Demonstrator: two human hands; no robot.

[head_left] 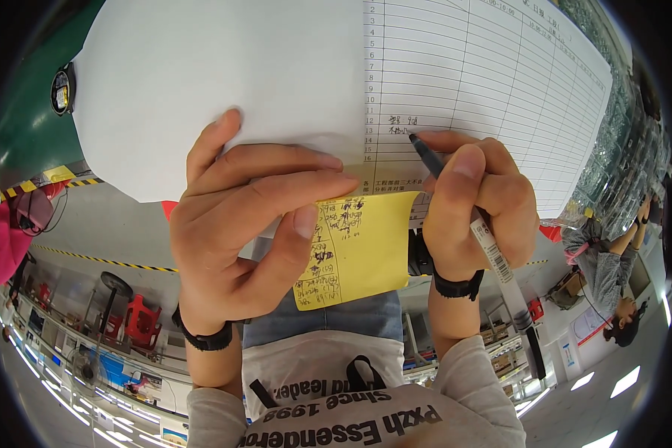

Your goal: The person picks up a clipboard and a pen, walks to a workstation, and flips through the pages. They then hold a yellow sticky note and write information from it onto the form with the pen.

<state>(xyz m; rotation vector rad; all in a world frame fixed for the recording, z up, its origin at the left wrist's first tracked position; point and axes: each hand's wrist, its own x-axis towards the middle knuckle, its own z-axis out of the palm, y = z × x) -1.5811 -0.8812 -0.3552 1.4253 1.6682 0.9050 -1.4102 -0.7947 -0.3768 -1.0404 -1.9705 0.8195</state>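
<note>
Both hands fill the middle of the view, held up close. Left hand (250,224) has its grip pressed together on a white sheet (224,75) folded over the ruled form (485,82), with a yellow note (362,250) pinched under the thumb against that same stack. Right hand (478,209) has its grip closed round a pen (493,250), tip touching a row near the lower left of the ruled grid, just beside two handwritten entries. No bench carries the papers; they hang in the air, backed only by the left fingers. To write cleanly here, I judge the left hand should stay firm behind the row being filled, so the sheet does not give under the tip, and the yellow note should stay unbent so its entries can be read while copying. Strokes should be short and light.
</note>
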